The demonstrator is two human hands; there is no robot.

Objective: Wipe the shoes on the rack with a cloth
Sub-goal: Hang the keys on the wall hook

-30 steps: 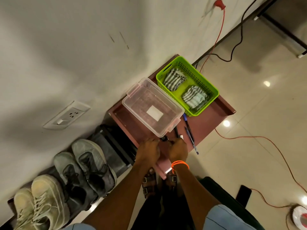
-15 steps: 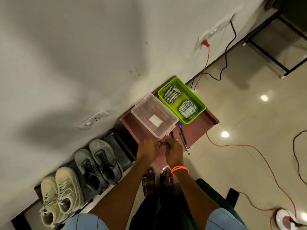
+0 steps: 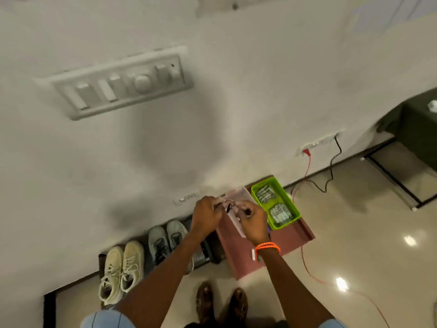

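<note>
In the head view, the left hand [image 3: 206, 215] and the right hand [image 3: 252, 221] are raised together in front of the wall, each pinching one end of a small dark wiry object [image 3: 229, 206] whose nature cannot be made out; neither hand holds a cloth. The folded striped grey cloths [image 3: 279, 213] lie in the bright green slotted plastic basket [image 3: 290, 204] on the reddish-brown low table [image 3: 293, 235], just beside the clear plastic lidded box [image 3: 237, 197]. The pair of cream lace-up sneakers [image 3: 121, 271] and the pair of grey sneakers [image 3: 166, 237] stand side by side on the low dark shoe rack [image 3: 104, 256] against the wall, untouched. Wiping has evidently not begun. The small object should first be set down on the table, so that one hand is freed. One cloth should then be lifted from the basket. Each shoe should be steadied with the other hand while it is wiped.
</note>
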